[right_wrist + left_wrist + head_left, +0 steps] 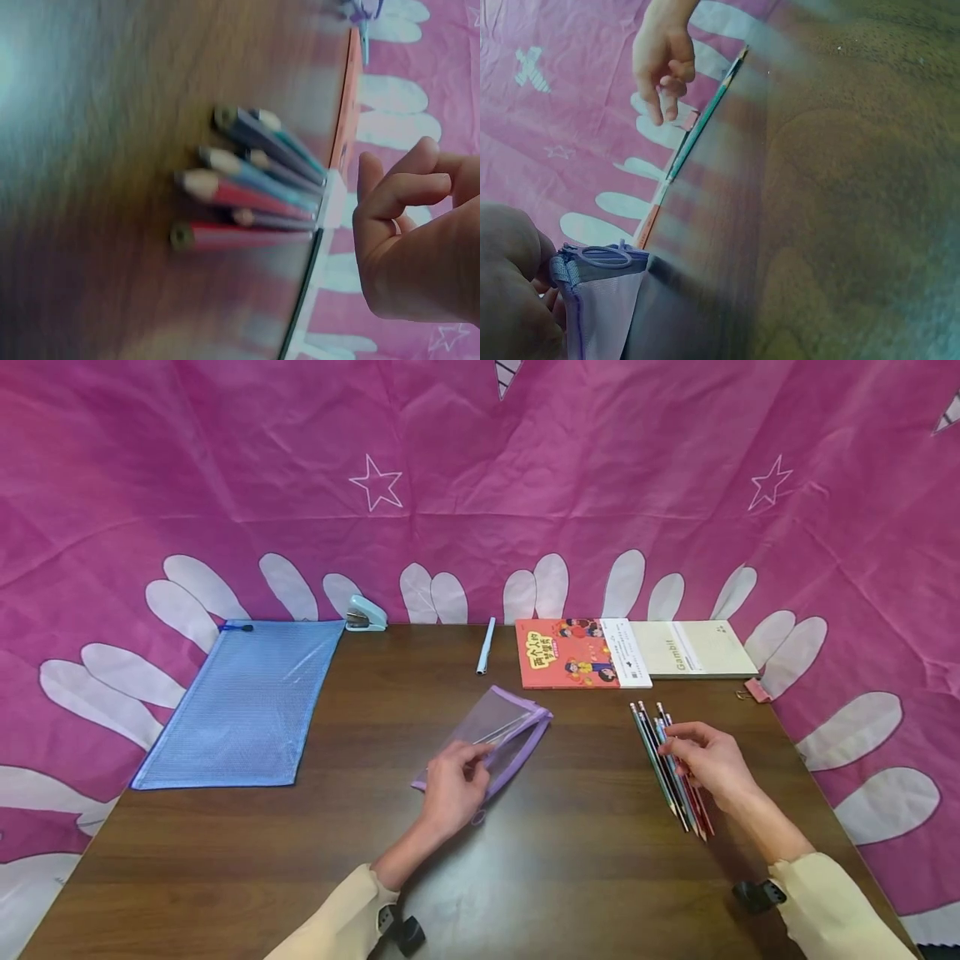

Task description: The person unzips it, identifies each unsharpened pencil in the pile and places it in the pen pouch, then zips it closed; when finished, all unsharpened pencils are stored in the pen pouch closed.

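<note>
Holding the purple mesh pouch (480,722) falls to the left hand (452,789), whose curled fingers grip it near the end with the small loop (604,257). The pouch lies at the middle of the wooden table (570,877), set at a slant.

Right hand (712,762): fingers loosely bent, nothing seen between them. It hangs over the pencils (678,789); the right wrist view shows the fingertips apart from them.

Pencil position: a loose bundle to the right of the pouch and well apart from it, erasers toward the far edge, points toward the person. Some are red, others green, blue or dark.

Status, as judged from the present layout:
- Done: the pouch is in the left hand's grip, and its zip edges appear parted toward the far right end.
- Left: the visible pencils all lie outside the pouch, and none is in the right hand. The work appears to be at an early stage.
- Not determined: a pale streak shows at the pouch; whether it is the zip or something inside cannot be told.

Neither hand touches the blue mesh folder (243,706), stapler (367,612), pen (486,646) or red book (566,653).
</note>
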### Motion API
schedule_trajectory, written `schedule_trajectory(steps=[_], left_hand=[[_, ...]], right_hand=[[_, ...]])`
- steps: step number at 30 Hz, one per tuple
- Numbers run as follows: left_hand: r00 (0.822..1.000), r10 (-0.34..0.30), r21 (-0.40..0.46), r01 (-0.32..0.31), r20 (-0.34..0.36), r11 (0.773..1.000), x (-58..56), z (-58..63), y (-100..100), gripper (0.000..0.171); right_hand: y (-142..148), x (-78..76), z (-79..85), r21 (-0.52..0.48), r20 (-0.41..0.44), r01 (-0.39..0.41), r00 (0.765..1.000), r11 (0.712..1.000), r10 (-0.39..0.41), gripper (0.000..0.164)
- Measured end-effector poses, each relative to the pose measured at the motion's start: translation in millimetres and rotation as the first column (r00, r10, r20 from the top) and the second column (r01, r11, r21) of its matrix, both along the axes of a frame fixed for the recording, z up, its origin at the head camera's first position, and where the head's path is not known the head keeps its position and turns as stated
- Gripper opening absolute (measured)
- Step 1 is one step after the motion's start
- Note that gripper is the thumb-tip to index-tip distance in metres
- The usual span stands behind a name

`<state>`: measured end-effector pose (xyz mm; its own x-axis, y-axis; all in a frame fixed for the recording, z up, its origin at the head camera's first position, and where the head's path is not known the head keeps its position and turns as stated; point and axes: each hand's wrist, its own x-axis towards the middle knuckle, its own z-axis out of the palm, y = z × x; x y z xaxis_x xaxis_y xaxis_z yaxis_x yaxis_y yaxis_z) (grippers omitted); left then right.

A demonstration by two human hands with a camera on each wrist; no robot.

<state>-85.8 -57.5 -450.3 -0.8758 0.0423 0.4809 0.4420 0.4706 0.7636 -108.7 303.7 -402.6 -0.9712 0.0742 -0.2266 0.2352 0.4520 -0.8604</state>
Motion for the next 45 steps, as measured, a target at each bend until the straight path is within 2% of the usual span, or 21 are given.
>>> schedule_trajectory(steps=[6, 13, 21, 45], left_hand=[[1.0, 0.008, -0.009, -0.008, -0.006, 1.0, -0.8, 0.9, -0.2, 0.031], [1.0, 0.013, -0.014, -0.013, 0.005, 1.0, -0.5, 2.0, 0.2, 0.03], [1.0, 0.012, -0.018, -0.012, 0.004, 1.0, 0.4, 2.3, 0.6, 0.03], [1.0, 0.012, -0.018, -0.012, 0.025, 1.0, 1.5, 3.0, 0.4, 0.031]], right_hand=[[12.2, -7.1, 0.8, 0.044, -0.003, -0.013, 1.0, 0.999, 0.014, 0.044], [20.1, -11.2, -0.2, 0.087, -0.001, -0.04, 0.999, 0.995, 0.04, 0.04], [21.8, -9.2, -3.1, 0.114, -0.001, -0.07, 0.998, 0.991, 0.07, 0.038], [29.3, -5.0, -2.3, 0.186, 0.014, -0.054, 0.999, 0.981, 0.052, 0.035]])
